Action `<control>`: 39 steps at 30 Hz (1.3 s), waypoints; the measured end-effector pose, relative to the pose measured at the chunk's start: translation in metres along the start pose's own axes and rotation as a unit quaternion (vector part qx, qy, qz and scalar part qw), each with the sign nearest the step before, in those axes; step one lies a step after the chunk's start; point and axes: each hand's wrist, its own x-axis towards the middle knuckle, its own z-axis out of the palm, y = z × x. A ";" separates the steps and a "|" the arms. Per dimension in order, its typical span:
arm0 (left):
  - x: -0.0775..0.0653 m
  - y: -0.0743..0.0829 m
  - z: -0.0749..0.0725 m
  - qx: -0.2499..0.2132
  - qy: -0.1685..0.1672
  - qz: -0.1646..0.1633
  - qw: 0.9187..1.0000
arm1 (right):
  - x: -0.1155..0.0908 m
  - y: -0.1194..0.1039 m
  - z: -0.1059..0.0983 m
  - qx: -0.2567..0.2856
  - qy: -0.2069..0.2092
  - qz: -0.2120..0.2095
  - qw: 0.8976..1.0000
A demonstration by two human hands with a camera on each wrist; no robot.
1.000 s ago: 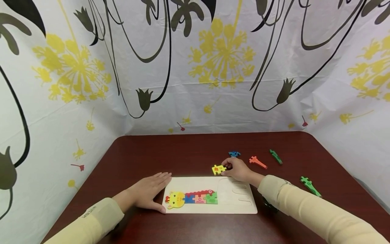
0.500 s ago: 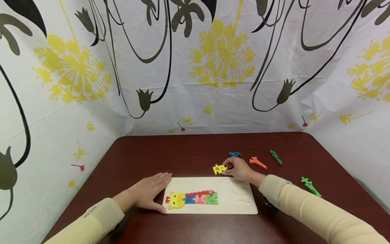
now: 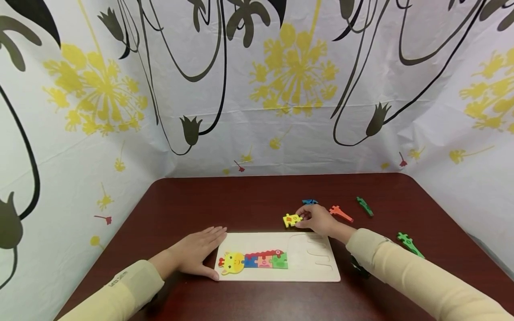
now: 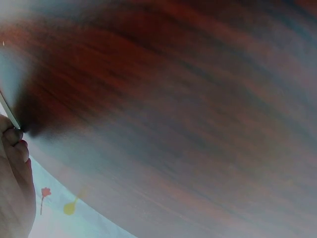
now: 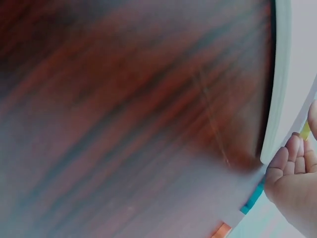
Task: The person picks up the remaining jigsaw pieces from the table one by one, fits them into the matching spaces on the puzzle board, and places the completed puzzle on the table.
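Observation:
Between thumb and fingers my right hand (image 3: 317,219) pinches a yellow puzzle piece (image 3: 291,220) with an orange patch, just beyond the far edge of the pale puzzle board (image 3: 309,258). A sliver of that yellow piece (image 5: 305,130) shows beside the thumb in the right wrist view. My left hand (image 3: 197,252) lies at the board's left end, fingers straight and thumb at the near left corner. On the board, a giraffe head (image 3: 232,263) joins a neck of blue, pink and green pieces (image 3: 265,261) under a red mane strip. Outlined recesses show at its right end.
Behind the right hand is a partly hidden blue piece (image 3: 309,202). Farther right lie an orange piece (image 3: 341,213), a dark green piece (image 3: 364,206) and a lighter green piece (image 3: 409,244). A patterned cloth (image 3: 257,147) surrounds the dark red table (image 3: 225,200).
My right hand has shifted slightly right and away from me with the yellow puzzle piece. The left hand and the board stay nearly where they were.

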 end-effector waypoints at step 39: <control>0.001 0.000 0.000 0.004 -0.001 -0.002 1.000 | -0.018 -0.006 -0.030 0.062 -0.146 -0.085 0.984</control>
